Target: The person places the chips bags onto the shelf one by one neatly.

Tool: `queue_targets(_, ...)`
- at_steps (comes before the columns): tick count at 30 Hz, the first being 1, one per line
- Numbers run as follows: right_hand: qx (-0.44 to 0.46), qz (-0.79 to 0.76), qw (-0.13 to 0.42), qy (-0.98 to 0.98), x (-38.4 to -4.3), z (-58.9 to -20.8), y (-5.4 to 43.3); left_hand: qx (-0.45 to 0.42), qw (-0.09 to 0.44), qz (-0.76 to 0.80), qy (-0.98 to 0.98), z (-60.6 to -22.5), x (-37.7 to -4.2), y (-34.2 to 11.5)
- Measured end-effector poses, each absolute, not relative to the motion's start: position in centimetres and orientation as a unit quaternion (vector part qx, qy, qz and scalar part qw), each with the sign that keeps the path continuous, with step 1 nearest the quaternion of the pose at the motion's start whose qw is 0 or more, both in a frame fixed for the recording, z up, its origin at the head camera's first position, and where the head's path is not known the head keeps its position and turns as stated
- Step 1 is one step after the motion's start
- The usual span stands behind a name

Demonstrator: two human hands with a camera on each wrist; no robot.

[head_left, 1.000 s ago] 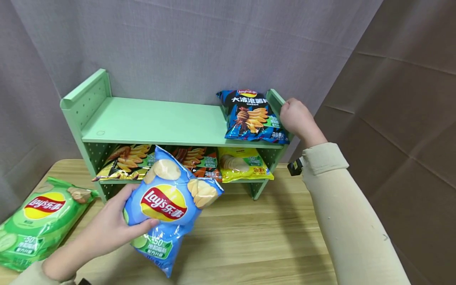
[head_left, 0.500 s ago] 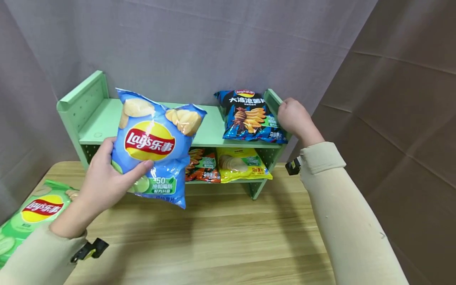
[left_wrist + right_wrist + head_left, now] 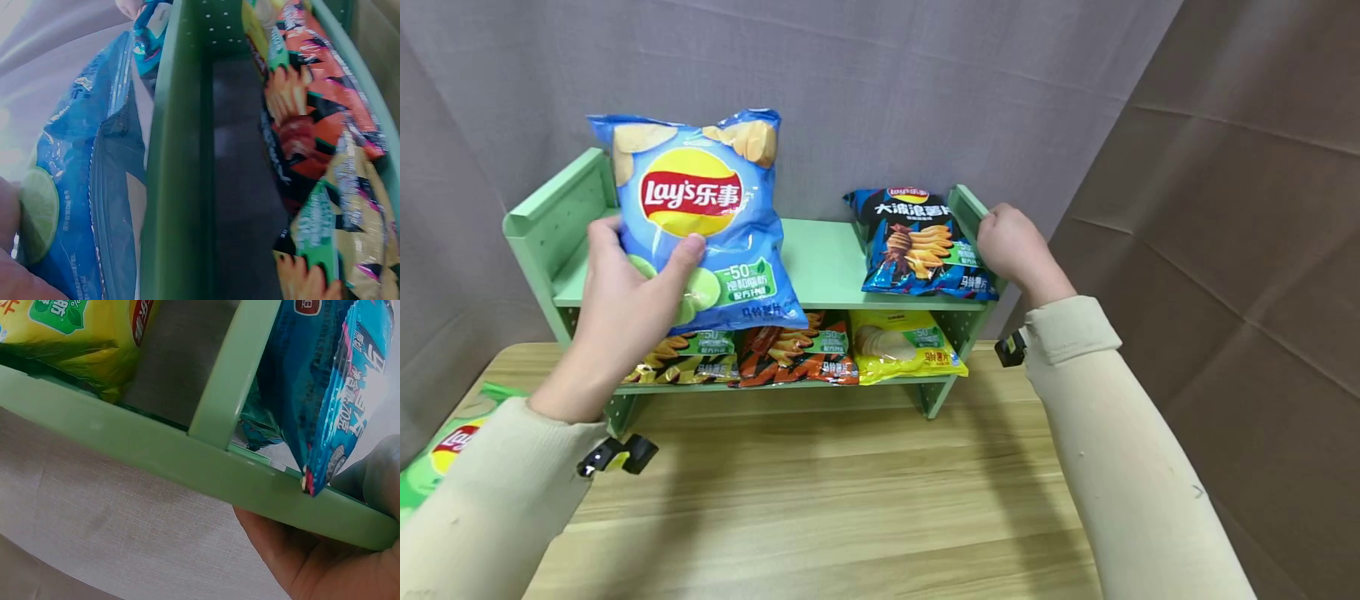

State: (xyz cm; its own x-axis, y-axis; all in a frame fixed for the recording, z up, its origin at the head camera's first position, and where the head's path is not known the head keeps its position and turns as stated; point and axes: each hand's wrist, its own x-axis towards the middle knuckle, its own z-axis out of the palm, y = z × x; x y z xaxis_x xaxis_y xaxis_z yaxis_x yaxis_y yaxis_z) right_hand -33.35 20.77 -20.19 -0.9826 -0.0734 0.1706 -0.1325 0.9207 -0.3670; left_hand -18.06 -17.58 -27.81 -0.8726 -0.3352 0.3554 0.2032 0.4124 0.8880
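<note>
My left hand (image 3: pixel 628 292) grips a light-blue bag of Lay's chips (image 3: pixel 696 208) by its lower left side, thumb across the front. The bag is upright and overlaps the left half of the green shelf's top board (image 3: pixel 820 258) in the head view. My right hand (image 3: pixel 1015 246) holds the right side panel of the green shelf (image 3: pixel 144 462), its fingers curled around the panel's upper edge in the right wrist view. Beside that hand a dark-blue chip bag (image 3: pixel 917 246) leans on the top board's right end.
On the lower shelf lie a gold chip bag (image 3: pixel 700 358), an orange chip bag (image 3: pixel 797 350) and a yellow chip bag (image 3: pixel 902 346). A green chip bag (image 3: pixel 437 454) lies at the table's left edge. Grey curtain (image 3: pixel 865 100) hangs behind the shelf.
My left hand has lifted the light-blue chip bag from in front of the lower shelf up to the top board's left side, turning it more upright. My right hand keeps its hold.
</note>
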Motion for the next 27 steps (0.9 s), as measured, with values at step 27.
queue_targets(27,0.049,0.197,0.076,-0.976,-33.3,-20.2,20.7,-0.048,0.193,-0.333,-0.922,-27.0,-17.3,-16.8)
